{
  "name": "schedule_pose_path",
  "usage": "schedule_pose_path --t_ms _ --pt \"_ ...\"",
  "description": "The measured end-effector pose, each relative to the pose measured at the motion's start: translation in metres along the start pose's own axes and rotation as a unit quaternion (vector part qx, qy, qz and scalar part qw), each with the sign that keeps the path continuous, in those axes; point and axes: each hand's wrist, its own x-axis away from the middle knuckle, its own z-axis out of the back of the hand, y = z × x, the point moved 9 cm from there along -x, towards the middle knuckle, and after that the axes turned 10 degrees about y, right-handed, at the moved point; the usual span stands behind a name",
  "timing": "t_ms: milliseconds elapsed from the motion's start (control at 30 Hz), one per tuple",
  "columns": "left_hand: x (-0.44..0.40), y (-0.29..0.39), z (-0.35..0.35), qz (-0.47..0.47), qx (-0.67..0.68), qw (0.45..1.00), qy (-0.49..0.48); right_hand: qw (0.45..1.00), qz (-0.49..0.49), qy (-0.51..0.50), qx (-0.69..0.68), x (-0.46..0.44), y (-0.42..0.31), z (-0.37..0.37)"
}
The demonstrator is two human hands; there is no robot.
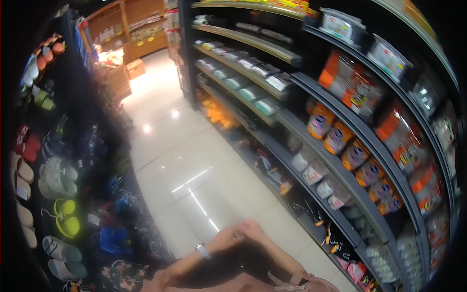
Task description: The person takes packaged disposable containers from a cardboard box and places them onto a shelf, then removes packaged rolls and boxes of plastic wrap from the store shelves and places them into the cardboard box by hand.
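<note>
My left hand (230, 238) and my right hand (251, 228) are brought together in front of my body, low in the middle of the view. Their fingers are closed against each other, and some are hidden by the overlap. No object shows in either hand. A watch with a pale face (203, 251) sits on my left wrist. Below the hands, the pink cloth of my clothing (233, 282) is visible. Tiled floor (180, 170) lies beneath and beyond them.
Shelves with orange packs (340, 138) and plastic-wrapped goods line the right side. On the left hang slippers, including a yellow-green pair (66, 218) and a blue item (115, 239). A cardboard box (135, 69) stands on the floor ahead, near wooden shelving (124, 22).
</note>
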Motion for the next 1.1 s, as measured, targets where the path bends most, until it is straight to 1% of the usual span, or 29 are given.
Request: schedule_pose_path --t_ms 67,100,133,200,267,300,367,400,467,500,533,600,633,667,700,733,767,833,900,933,1033,1100 --pt "-0.013 -0.014 0.022 0.028 0.025 0.999 0.037 0.997 0.022 -0.045 0.066 -0.031 0.016 -0.015" --pt "-0.023 -0.023 0.03 0.032 0.025 0.998 0.048 0.986 0.033 -0.073 0.146 -0.047 0.02 -0.016" --pt "-0.036 -0.03 0.042 0.028 0.018 0.997 0.069 0.985 0.041 -0.08 0.145 -0.063 0.027 -0.014" --pt "-0.063 -0.041 0.069 0.025 0.006 0.995 0.098 0.949 0.034 -0.14 0.28 -0.096 0.052 -0.009" --pt "-0.094 -0.046 0.098 0.027 -0.005 0.992 0.126 0.928 0.024 -0.173 0.329 -0.132 0.065 0.008" --pt "-0.11 -0.048 0.113 0.027 -0.009 0.991 0.133 0.928 0.032 -0.175 0.328 -0.154 0.069 0.016" --pt "-0.147 -0.056 0.14 0.09 -0.013 0.989 0.119 0.902 0.047 -0.199 0.381 -0.206 0.079 0.03" --pt "-0.168 -0.052 0.157 0.086 -0.017 0.988 0.125 0.902 0.054 -0.195 0.382 -0.237 0.07 0.039" --pt "-0.204 -0.044 0.178 0.075 0.002 0.993 0.095 0.892 0.063 -0.176 0.411 -0.293 0.059 0.052" --pt "-0.224 -0.041 0.19 0.054 -0.01 0.994 0.091 0.886 0.061 -0.181 0.422 -0.327 0.055 0.05" --pt "-0.242 -0.041 0.201 0.053 -0.013 0.994 0.092 0.887 0.064 -0.179 0.421 -0.354 0.044 0.05" --pt "-0.273 -0.036 0.228 0.039 -0.024 0.991 0.123 0.91 0.085 -0.142 0.381 -0.405 0.009 0.046" --pt "-0.285 -0.036 0.24 0.039 -0.013 0.989 0.143 0.899 0.119 -0.144 0.396 -0.425 -0.009 0.036" --pt "-0.294 -0.037 0.247 0.041 -0.009 0.989 0.145 0.895 0.137 -0.175 0.386 -0.444 -0.024 0.022" --pt "-0.303 -0.042 0.256 0.055 0.027 0.985 0.159 0.889 0.154 -0.207 0.378 -0.461 -0.036 0.007" --pt "-0.311 -0.049 0.264 0.069 0.063 0.98 0.173 0.887 0.181 -0.237 0.352 -0.476 -0.051 -0.009" --pt "-0.321 -0.058 0.271 0.069 0.069 0.98 0.175 0.883 0.209 -0.266 0.325 -0.493 -0.067 -0.025" --pt "-0.336 -0.085 0.286 0.106 0.065 0.979 0.161 0.855 0.21 -0.329 0.342 -0.528 -0.09 -0.054" --pt "-0.355 -0.1 0.314 0.117 0.08 0.975 0.17 0.822 0.254 -0.337 0.382 -0.572 -0.112 -0.081" --pt "-0.365 -0.108 0.33 0.124 0.091 0.972 0.177 0.819 0.271 -0.334 0.38 -0.594 -0.135 -0.091" --pt "-0.41 -0.128 0.389 0.099 0.081 0.97 0.206 0.813 0.328 -0.329 0.352 -0.673 -0.205 -0.122" --pt "-0.441 -0.129 0.434 0.091 0.088 0.968 0.217 0.793 0.353 -0.321 0.379 -0.729 -0.253 -0.142"
